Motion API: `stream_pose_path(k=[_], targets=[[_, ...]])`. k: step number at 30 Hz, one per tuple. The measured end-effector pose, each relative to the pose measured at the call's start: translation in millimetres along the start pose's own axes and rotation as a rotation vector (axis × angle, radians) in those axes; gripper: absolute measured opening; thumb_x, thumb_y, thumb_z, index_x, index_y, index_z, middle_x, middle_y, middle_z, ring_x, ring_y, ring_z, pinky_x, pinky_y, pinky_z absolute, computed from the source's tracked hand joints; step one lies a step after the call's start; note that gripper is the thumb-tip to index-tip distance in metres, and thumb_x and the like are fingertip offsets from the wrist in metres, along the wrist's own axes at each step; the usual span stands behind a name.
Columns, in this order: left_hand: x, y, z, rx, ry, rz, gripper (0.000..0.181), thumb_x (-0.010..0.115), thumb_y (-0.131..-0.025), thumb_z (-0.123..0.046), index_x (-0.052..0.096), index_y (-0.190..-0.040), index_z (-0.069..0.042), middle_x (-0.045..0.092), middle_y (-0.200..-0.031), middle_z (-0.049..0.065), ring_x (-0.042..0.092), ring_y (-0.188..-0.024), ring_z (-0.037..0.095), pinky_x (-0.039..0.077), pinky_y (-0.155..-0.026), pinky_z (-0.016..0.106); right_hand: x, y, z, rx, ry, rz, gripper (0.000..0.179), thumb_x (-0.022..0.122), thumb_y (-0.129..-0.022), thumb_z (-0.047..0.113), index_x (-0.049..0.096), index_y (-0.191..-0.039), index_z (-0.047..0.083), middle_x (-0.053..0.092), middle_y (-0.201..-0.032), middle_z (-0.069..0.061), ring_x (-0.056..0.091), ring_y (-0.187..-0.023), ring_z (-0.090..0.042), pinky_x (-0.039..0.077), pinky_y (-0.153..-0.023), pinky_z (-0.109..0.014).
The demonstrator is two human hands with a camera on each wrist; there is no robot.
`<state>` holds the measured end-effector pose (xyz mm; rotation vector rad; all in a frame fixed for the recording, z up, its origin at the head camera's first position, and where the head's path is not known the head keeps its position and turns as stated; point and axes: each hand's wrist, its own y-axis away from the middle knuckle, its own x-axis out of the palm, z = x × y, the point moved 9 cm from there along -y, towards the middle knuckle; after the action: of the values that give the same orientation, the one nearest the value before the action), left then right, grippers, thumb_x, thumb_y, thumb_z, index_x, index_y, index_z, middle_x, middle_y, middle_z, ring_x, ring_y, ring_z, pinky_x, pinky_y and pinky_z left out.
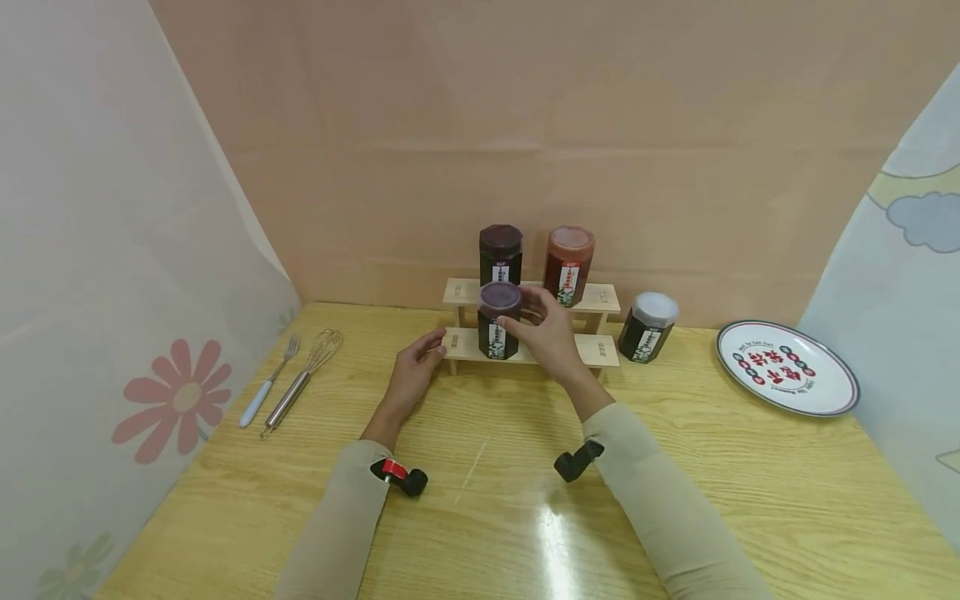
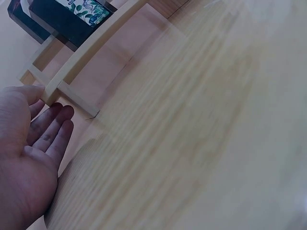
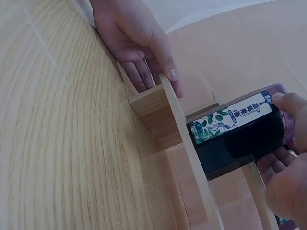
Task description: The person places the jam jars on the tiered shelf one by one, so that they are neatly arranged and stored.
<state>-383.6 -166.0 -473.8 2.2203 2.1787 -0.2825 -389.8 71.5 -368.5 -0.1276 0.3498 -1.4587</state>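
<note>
A two-step wooden rack [image 1: 461,343] stands near the back of the table. On its lower step is a dark jam jar [image 1: 493,333] with a purple lid, its base on the board. My right hand [image 1: 553,333] grips this jar near the lid, thumb in front and fingers behind. At the rack's left end my left hand [image 1: 415,372] holds the lower board [image 2: 72,72] by its tip between thumb and fingers. The upper step bears a second dark jar [image 1: 500,250] and a red-lidded jar [image 1: 570,258], side by side.
Right of the rack, a white-lidded jar [image 1: 649,327] stands on the table. An oval plate [image 1: 787,367] lies farther right by the wall sheet. A fork [image 1: 272,379] and a whisk [image 1: 302,383] lie at the left. A backdrop rises behind the rack.
</note>
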Motion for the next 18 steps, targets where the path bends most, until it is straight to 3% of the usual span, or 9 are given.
stream_pose_path(k=[9, 13, 18], targets=[[1.5, -0.3, 0.8, 0.002, 0.002, 0.003, 0.043, 0.06, -0.106, -0.022, 0.057, -0.148, -0.014, 0.055, -0.153, 0.011, 0.05, -0.146, 0.027, 0.041, -0.122, 0.042, -16.0, 9.8, 8.9, -0.04, -0.005, 0.04, 0.065, 0.081, -0.09, 0.011, 0.051, -0.146, 0.003, 0.057, -0.146, -0.019, 0.056, -0.136, -0.036, 0.044, -0.12, -0.044], [0.4, 0.0, 1.7, 0.004, 0.01, 0.006, 0.043, 0.06, -0.106, -0.022, 0.056, -0.149, -0.013, 0.053, -0.154, 0.011, 0.048, -0.147, 0.028, 0.041, -0.122, 0.043, -36.9, 14.8, 17.4, -0.083, -0.005, 0.041, 0.064, 0.081, -0.09, 0.008, 0.051, -0.145, -0.002, 0.056, -0.146, -0.025, 0.053, -0.137, -0.041, 0.043, -0.12, -0.046], [1.7, 0.5, 1.7, -0.002, 0.013, 0.019, 0.044, 0.059, -0.107, -0.023, 0.055, -0.149, -0.014, 0.053, -0.154, 0.01, 0.049, -0.146, 0.027, 0.041, -0.122, 0.043, -75.1, 24.2, 23.5, -0.091, 0.07, 0.02, 0.061, 0.08, -0.092, 0.014, 0.052, -0.143, -0.002, 0.057, -0.144, -0.024, 0.056, -0.134, -0.035, 0.048, -0.116, -0.034]])
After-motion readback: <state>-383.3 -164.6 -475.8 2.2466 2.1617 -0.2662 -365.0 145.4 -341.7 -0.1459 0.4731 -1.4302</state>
